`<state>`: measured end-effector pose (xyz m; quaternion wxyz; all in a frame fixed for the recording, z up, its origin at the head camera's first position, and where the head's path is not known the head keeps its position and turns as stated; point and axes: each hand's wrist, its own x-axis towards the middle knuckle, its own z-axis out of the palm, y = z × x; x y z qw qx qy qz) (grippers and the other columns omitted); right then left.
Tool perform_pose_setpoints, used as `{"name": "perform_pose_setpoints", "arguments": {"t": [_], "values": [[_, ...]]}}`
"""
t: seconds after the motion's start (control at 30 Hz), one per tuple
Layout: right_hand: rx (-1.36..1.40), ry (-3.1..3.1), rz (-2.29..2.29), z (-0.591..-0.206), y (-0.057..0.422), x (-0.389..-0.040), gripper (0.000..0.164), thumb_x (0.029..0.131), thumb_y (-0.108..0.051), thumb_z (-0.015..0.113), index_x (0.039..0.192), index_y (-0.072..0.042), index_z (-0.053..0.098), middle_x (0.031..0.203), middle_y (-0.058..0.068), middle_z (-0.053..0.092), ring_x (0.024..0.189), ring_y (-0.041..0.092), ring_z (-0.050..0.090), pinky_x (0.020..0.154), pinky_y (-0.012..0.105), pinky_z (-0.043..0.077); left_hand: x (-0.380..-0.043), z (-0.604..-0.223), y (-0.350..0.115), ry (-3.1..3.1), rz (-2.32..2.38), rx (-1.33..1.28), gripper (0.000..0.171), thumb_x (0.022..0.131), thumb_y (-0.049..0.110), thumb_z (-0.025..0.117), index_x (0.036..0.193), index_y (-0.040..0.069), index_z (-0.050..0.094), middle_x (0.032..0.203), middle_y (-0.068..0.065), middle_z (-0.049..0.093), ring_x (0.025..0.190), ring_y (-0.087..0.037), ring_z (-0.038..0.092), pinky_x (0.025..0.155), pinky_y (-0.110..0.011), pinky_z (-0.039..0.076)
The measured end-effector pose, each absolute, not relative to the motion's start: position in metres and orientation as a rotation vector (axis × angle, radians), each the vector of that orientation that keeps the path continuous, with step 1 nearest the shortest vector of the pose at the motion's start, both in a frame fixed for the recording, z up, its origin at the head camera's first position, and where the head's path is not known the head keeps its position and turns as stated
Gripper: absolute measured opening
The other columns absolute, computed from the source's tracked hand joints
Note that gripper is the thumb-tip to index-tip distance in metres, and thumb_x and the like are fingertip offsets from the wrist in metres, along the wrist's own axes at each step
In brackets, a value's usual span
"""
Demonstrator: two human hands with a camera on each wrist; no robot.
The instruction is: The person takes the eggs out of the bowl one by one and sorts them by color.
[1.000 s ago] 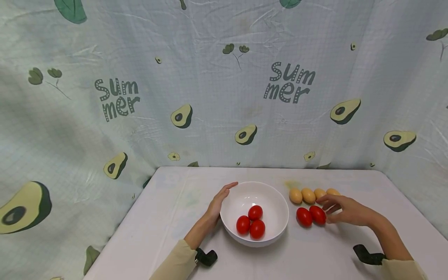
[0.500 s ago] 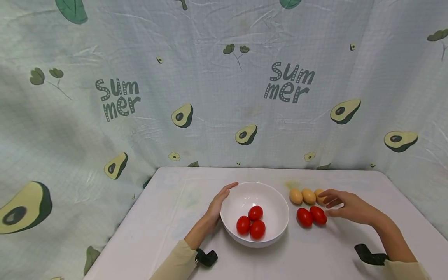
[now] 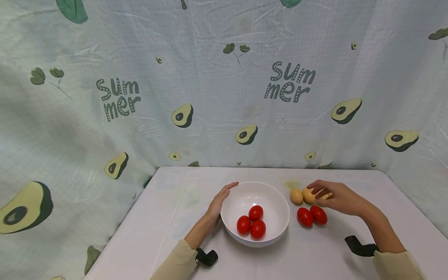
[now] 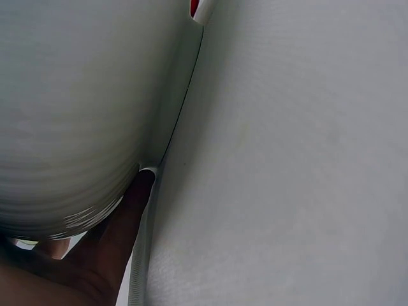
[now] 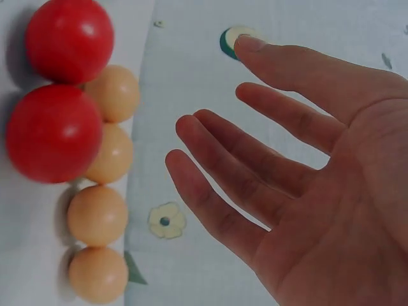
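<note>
My left hand [image 3: 215, 206] rests against the left side of a white bowl [image 3: 273, 202], fingers stretched along the wall up to the rim. In the left wrist view the bowl's outer wall [image 4: 83, 95] fills the upper left, with fingers [image 4: 118, 239] beside it. Inside the bowl lie three red eggs [image 3: 258, 229]. Over the row of yellow-brown eggs [image 3: 296, 196] hovers my right hand [image 3: 339, 197], fingers loosely bent and holding nothing; it hides part of the row. Two more red eggs [image 3: 305, 217] lie side by side, nearer me than that row.
All this stands on a white table [image 3: 175, 194]. Behind it hangs a pale curtain [image 3: 210, 85] printed with avocados and lettering. A black wrist strap mount [image 3: 206, 257] sits on the left wrist, another black mount [image 3: 360, 247] on the right.
My right hand has moved from beside the red eggs, away from me and slightly left, to above the yellow-brown eggs. The left hand and the bowl have stayed put.
</note>
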<state>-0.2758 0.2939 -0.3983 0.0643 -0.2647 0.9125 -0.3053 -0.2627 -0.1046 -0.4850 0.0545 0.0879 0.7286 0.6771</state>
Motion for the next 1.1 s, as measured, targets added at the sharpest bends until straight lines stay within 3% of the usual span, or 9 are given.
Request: {"name": "perform_pose_setpoints", "arguments": {"t": [0.33,0.57,1.1], "values": [[-0.844,2.713,-0.907,-0.373,0.255,-0.282,0.045,0.094,-0.025,0.075,0.134,-0.009,0.061,0.123,0.015,0.069,0.109,0.026,0.068,0.081,0.038,0.064,-0.263,-0.484,-0.106,2.213,2.054,0.257,0.052,0.112,0.041,0.026,0.157,0.025,0.044,0.169,-0.008,0.033,0.152,-0.034,0.038,0.127,-0.056,0.027],[-0.920,2.692,-0.859,-0.359,0.225,-0.289,0.044,0.094,-0.025,0.076,0.134,-0.014,0.062,0.123,0.008,0.070,0.112,0.025,0.067,0.087,0.038,0.063,-0.264,-0.484,-0.108,2.208,2.065,0.270,0.051,0.112,0.040,0.026,0.157,0.025,0.044,0.168,-0.008,0.034,0.151,-0.033,0.039,0.127,-0.055,0.028],[-1.133,2.589,-0.667,-0.350,0.160,-0.300,0.040,0.092,-0.016,0.077,0.130,-0.010,0.066,0.124,0.011,0.071,0.106,0.021,0.070,0.087,0.036,0.063,-0.263,-0.483,-0.107,2.227,2.059,0.301,0.052,0.112,0.038,0.026,0.159,0.023,0.041,0.169,-0.007,0.034,0.152,-0.034,0.038,0.126,-0.053,0.032]]}}
